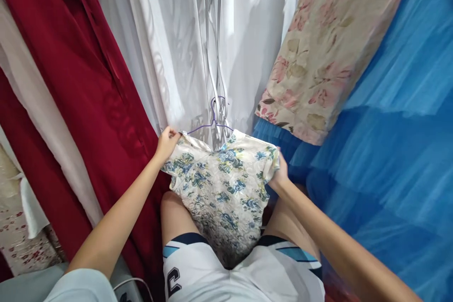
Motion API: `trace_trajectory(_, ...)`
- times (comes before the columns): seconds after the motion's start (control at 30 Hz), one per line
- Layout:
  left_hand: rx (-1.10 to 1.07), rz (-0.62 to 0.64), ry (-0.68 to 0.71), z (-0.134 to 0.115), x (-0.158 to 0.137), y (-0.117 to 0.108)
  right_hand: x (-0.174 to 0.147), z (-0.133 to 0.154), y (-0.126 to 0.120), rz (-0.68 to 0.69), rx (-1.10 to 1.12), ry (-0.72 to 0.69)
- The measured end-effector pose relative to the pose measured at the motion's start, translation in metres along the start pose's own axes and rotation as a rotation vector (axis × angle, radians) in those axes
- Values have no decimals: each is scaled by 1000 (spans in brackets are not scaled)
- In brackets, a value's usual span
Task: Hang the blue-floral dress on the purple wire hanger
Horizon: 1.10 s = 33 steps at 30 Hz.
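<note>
A white short-sleeved top with blue and yellow-green flowers hangs spread out in front of me, its lower part between my thighs. Inside its neckline runs a thin purple hanger, the hook against white straps. My left hand pinches the top at the left shoulder and sleeve. On the other side my right hand grips the right sleeve, its fingers partly hidden behind the cloth.
Long dark red garments hang at the left. White drapes with dangling straps are straight ahead. To the right hang a beige floral garment and a blue tulle skirt. A white cable lies at the lower left.
</note>
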State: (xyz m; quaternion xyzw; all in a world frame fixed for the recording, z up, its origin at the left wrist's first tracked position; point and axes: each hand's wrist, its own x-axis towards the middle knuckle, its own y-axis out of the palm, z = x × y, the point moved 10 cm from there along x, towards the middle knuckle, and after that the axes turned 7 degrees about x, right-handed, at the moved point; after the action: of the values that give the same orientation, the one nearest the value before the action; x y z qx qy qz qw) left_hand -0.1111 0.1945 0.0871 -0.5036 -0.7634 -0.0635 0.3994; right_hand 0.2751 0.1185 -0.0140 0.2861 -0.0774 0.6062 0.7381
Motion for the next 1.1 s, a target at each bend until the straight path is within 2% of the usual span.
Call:
trace_trajectory(0.1,-105,-21,-129,9,-2,-4,-14,3,-24,-103,118,-7)
trace_trajectory(0.2,-104,42,-10,-25,-7,0,0,28,-31,-191,132,-46)
trace_trajectory(0.3,57,107,192,-66,-15,5,31,68,-8,-181,115,-119)
trace_trajectory(0.37,164,95,233,-73,-18,6,37,93,24,-92,70,-156)
trace_trajectory(0.4,180,88,226,-71,-17,7,31,103,45,-16,26,-163)
trace_trajectory(0.47,112,45,159,-57,-17,6,0,113,93,252,-106,-144)
trace_trajectory(0.53,1,-33,78,-39,-19,4,-57,117,143,667,-209,-157)
trace_trajectory(0.57,-80,-90,21,-29,-23,1,-95,112,164,961,-262,-148)
trace_trajectory(0.6,-170,-143,-42,-19,-27,-1,-125,109,172,1151,-301,-160)
trace_trajectory(0.63,-258,-181,-99,-11,-32,-1,-145,104,173,1270,-349,-178)
trace_trajectory(0.67,-333,-206,-146,-7,-37,0,-151,98,168,1304,-406,-208)
trace_trajectory(0.73,-492,-180,-232,-11,-47,9,-130,87,153,1152,-556,-313)
trace_trajectory(0.77,-575,-108,-255,-20,-52,19,-114,82,146,1045,-646,-377)
trace_trajectory(0.87,-923,249,-291,-75,-74,61,-81,66,138,813,-899,-575)
trace_trajectory(0.93,-1091,464,-240,-121,-94,79,-74,59,138,712,-999,-654)
trace_trajectory(1.0,-1136,599,-159,-156,-112,87,-74,58,131,612,-1051,-673)
trace_trajectory(1.1,-1070,698,-62,-178,-129,93,-81,64,100,547,-1083,-650)
